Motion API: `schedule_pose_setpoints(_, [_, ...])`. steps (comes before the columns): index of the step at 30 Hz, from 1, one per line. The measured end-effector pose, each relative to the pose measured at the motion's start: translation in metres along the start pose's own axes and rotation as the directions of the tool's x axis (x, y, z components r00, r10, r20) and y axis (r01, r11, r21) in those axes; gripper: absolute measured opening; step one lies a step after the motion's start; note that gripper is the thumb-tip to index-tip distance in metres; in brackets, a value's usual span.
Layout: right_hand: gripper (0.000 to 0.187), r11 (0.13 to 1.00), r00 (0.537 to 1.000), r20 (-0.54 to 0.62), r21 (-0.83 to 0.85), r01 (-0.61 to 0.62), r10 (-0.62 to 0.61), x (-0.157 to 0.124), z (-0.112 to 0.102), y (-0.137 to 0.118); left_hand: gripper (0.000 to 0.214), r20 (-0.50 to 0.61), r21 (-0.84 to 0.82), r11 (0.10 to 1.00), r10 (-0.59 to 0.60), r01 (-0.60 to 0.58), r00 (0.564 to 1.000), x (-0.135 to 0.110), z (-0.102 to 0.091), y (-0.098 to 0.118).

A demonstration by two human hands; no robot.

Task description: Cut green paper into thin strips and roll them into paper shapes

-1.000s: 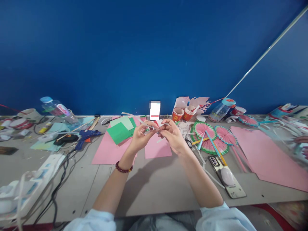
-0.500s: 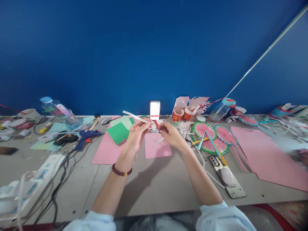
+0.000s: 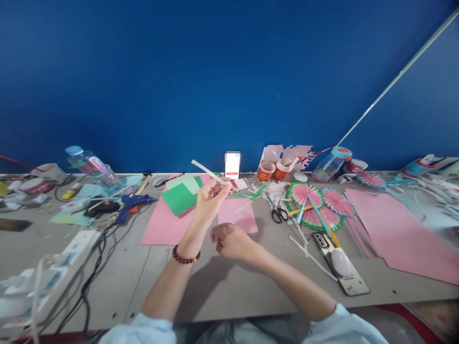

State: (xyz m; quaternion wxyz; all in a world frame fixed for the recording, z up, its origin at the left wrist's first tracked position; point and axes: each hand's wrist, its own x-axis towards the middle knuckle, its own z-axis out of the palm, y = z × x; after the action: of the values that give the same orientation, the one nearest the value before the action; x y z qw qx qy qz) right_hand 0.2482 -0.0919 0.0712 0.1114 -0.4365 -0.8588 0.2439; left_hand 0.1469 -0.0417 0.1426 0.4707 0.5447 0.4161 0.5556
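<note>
My left hand (image 3: pixel 209 199), with a dark bead bracelet on its wrist, is raised above the table and pinches a thin white paper strip (image 3: pixel 208 171) that points up and to the left. Lower and nearer to me, my right hand (image 3: pixel 229 241) hovers over the grey table (image 3: pixel 229 282) with its fingers curled in; whether it holds anything is hidden. A small pink paper sheet (image 3: pixel 240 220) lies just beyond the right hand. Green paper pieces (image 3: pixel 177 196) rest on a larger pink sheet (image 3: pixel 161 227) to the left.
Scissors (image 3: pixel 276 210), pink and green paper fans (image 3: pixel 311 203), a phone (image 3: pixel 339 263) and a big pink sheet (image 3: pixel 398 234) lie to the right. Red paper cups (image 3: pixel 274 170) and a standing phone (image 3: pixel 232 165) sit at the back. A glue gun (image 3: pixel 131 205), cables, a power strip (image 3: pixel 53 272) and a bottle (image 3: pixel 88 165) crowd the left.
The hands have come apart. My right hand dropped down and toward me, away from the strip. My left hand stayed raised and keeps the white strip.
</note>
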Motion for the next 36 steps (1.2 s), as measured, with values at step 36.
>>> schedule_pose_setpoints(36, [0.035, 0.3, 0.767, -0.386, 0.918, 0.261, 0.513, -0.033, -0.034, 0.058, 0.041, 0.551, 0.421, 0.906, -0.228, -0.032, 0.803, -0.063, -0.005, -0.046])
